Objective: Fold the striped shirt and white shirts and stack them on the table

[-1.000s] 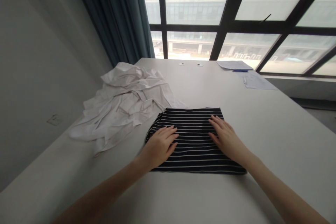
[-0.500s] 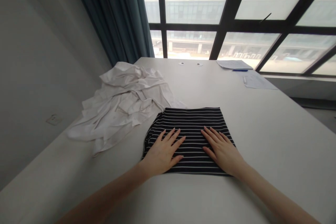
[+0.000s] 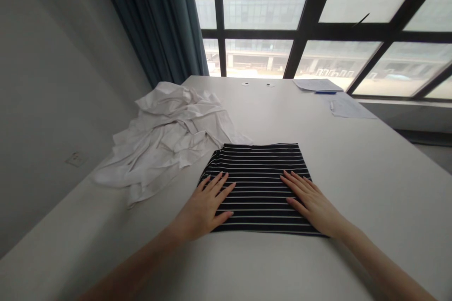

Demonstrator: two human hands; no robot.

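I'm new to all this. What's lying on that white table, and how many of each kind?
Black-and-white striped cloth: 1
Crumpled white cloth: 1
Sheets of paper: 2
Blue pen: 1
Small round fittings: 2
Total: 7

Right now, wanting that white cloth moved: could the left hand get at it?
Probably yes: the left hand rests on the striped cloth, with only table between it and the white cloth.
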